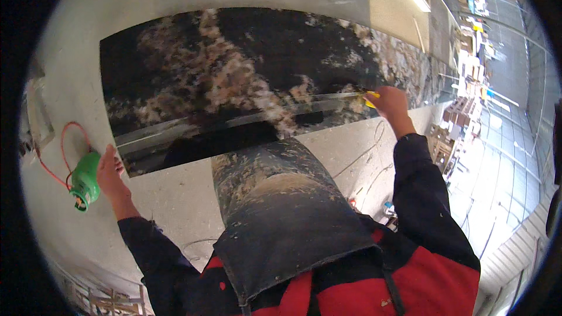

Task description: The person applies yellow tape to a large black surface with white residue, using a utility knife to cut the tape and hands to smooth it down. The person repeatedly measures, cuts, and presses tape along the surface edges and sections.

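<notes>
Slab (175, 70), long, dark and glossy with brown and whitish veining, is stretching across the view in front of the wearer, its near edge sitting just beyond the dark apron (287, 228). Pale narrow strip (234, 120) is running lengthwise over it, near that edge. Right hand (390, 104) is resting over the slab's right part, its grip closing around a small yellow tool (372, 100). Left hand (111, 169) is staying close by the near left corner, fingers bent; whether its grip is pinching the strip's end or only touching the edge, cannot tell.

Pale grey floor (181, 199) is spreading below, loose cables lying on it. Green tank (86, 178) is standing left of the left hand, red hose (62, 140) looping beside it. Brown stacks (459, 111) are lining the far right, under strong light.

Apron is covering part of the floor; whatever is bearing the slab is not showing. Reflections are blurring the strip's outline. Fingers are hiding most of the tool. Glare is washing out the right side, and the dark lens rim is cutting off the room's edges.
</notes>
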Tool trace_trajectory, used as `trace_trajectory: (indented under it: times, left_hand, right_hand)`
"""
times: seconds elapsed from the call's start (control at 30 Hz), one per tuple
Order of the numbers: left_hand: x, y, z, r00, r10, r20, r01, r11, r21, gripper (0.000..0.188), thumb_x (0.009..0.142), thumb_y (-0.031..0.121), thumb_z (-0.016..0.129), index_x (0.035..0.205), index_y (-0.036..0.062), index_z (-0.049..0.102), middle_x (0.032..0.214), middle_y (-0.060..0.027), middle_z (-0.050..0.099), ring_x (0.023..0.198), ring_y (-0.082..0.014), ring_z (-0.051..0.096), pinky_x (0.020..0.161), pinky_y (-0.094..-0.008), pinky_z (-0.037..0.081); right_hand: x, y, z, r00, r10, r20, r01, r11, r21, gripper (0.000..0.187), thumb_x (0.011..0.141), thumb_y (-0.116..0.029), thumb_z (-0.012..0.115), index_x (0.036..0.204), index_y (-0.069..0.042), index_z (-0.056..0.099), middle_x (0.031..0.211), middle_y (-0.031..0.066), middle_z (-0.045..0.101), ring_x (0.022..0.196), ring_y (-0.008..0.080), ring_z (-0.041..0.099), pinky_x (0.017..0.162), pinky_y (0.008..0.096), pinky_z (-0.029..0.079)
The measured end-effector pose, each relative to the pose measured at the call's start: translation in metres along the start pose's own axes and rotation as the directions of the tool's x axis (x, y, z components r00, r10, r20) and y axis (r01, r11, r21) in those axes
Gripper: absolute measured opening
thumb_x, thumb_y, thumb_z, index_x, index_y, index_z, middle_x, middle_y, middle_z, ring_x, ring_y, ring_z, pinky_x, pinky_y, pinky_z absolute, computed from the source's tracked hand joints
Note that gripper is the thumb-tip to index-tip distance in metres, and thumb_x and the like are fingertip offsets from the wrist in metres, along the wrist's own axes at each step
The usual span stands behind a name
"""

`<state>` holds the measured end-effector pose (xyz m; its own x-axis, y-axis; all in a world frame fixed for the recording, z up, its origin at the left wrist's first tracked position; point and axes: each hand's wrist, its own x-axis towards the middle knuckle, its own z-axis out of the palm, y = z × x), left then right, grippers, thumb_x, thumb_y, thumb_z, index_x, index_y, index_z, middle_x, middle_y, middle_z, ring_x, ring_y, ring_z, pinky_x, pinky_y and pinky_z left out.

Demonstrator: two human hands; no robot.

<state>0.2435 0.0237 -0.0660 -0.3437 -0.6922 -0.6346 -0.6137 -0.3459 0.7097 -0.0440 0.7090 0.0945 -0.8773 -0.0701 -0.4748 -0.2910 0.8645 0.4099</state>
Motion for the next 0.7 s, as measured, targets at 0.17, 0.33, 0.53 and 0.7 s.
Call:
trace_trajectory:
  times: [0.17, 0.33, 0.53, 0.7]
  left_hand:
    - [0.0, 0.001, -0.001, 1.0, -0.014, 0.008, 0.014, 0.999, -0.052, 0.028, 0.092, 0.037, 0.081, 0.088, 0.013, 0.067, 0.079, 0.0056, 0.053, 0.073, -0.0076, 0.049, 0.067, -0.026, 0.037]
    - [-0.001, 0.005, 0.002, 0.999, -0.029, 0.033, 0.03, 0.998, -0.058, 0.028, 0.094, 0.039, 0.078, 0.09, 0.0133, 0.068, 0.08, 0.006, 0.054, 0.073, -0.0071, 0.048, 0.068, -0.0261, 0.036]
    - [0.004, 0.0, -0.002, 0.998, -0.006, 0.066, 0.011, 0.997, -0.077, 0.029, 0.094, 0.04, 0.079, 0.098, 0.0124, 0.072, 0.083, 0.006, 0.057, 0.076, -0.0073, 0.05, 0.072, -0.0265, 0.038]
    - [-0.007, 0.004, 0.01, 0.999, -0.013, -0.03, 0.012, 0.999, -0.034, 0.034, 0.095, 0.042, 0.077, 0.106, 0.0101, 0.073, 0.089, 0.0048, 0.061, 0.079, -0.0093, 0.054, 0.074, -0.0272, 0.042]
  right_hand:
    - [0.004, -0.021, -0.002, 1.0, 0.002, 0.024, 0.0, 0.997, -0.071, 0.055, 0.086, -0.062, 0.069, 0.08, -0.008, 0.077, 0.072, 0.0163, 0.07, 0.075, 0.0381, 0.071, 0.068, 0.0521, 0.052]
    - [0.003, -0.034, -0.007, 0.998, 0.044, 0.034, -0.041, 0.996, -0.083, 0.048, 0.087, -0.056, 0.071, 0.078, -0.009, 0.078, 0.073, 0.0138, 0.072, 0.075, 0.0353, 0.072, 0.079, 0.0533, 0.05]
    - [0.002, -0.036, 0.003, 1.0, 0.01, -0.006, -0.011, 0.996, -0.083, 0.046, 0.088, -0.054, 0.071, 0.078, -0.01, 0.078, 0.075, 0.0133, 0.073, 0.076, 0.0338, 0.072, 0.079, 0.0505, 0.05]
    - [0.004, -0.045, -0.005, 0.993, 0.072, 0.088, -0.062, 0.992, -0.109, 0.039, 0.089, -0.048, 0.071, 0.082, -0.011, 0.081, 0.085, 0.0122, 0.077, 0.085, 0.0331, 0.074, 0.09, 0.0476, 0.05]
